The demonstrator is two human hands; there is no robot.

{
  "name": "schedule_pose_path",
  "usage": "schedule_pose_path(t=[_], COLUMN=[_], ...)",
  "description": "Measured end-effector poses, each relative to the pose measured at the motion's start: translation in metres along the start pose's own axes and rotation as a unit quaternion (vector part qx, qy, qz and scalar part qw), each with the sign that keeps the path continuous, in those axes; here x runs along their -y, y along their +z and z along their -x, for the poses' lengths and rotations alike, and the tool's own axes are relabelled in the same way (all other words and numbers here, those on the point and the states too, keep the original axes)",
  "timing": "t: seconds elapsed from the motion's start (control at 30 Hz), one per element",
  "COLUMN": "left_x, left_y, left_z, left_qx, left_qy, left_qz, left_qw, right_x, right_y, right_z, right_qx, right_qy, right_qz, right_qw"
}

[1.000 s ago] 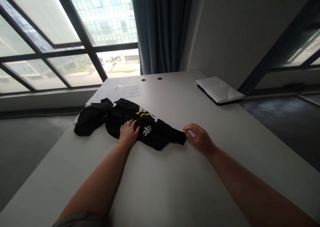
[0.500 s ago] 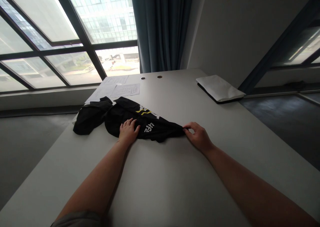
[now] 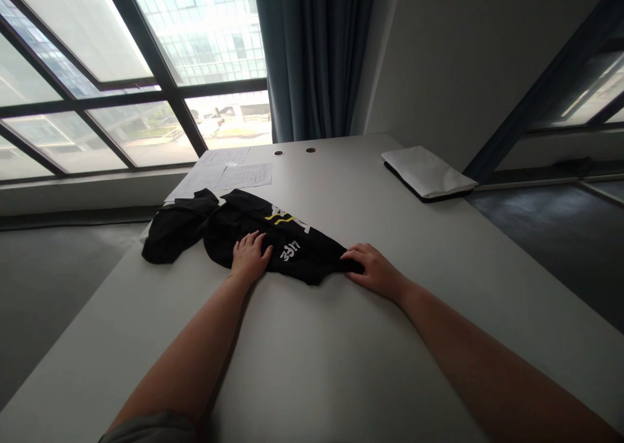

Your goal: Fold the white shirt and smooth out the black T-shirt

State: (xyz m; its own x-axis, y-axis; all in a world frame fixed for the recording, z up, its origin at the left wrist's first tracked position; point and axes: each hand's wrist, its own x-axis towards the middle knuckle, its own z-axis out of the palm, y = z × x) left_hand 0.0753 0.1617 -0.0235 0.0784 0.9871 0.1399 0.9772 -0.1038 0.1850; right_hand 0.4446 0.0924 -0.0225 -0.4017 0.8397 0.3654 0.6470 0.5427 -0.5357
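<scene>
A black garment (image 3: 319, 251) lies across the white table, bunched and folded on the left and narrowing to the right. White lettering and a yellow zigzag line are printed on it; its exact kind I cannot tell. My left hand (image 3: 250, 255) rests flat on its near edge with the fingers spread. Over the narrow right end lies my right hand (image 3: 375, 270), fingers on top of the cloth and thumb apart at the near side. A second bunched black cloth part (image 3: 178, 228) sits at the left table edge; whether it is joined to the garment is unclear.
Printed sheets of paper (image 3: 246, 175) lie behind the garment at the left. A folded white cloth (image 3: 429, 170) with a dark underside is at the table's right edge. Two round cable holes (image 3: 311, 150) are at the far end, before a blue curtain (image 3: 316, 59) and windows.
My right hand has gone from pinching the garment's tip to lying over that end, slightly left. The right end looks wider and flatter. My left hand has stayed in place.
</scene>
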Motion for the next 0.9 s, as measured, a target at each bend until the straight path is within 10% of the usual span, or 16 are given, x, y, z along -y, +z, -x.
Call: schedule_pose_path(t=[0.9], left_x=[0.0005], left_y=[-0.0011], left_z=[0.0005], left_qx=[0.002], left_qy=[0.002], left_qz=[-0.001], left_qw=[1.000], right_x=[-0.0018], right_y=[-0.0055], right_z=[-0.0022], right_qx=[0.005], right_qy=[0.045], right_qz=[-0.053], right_qw=[0.998])
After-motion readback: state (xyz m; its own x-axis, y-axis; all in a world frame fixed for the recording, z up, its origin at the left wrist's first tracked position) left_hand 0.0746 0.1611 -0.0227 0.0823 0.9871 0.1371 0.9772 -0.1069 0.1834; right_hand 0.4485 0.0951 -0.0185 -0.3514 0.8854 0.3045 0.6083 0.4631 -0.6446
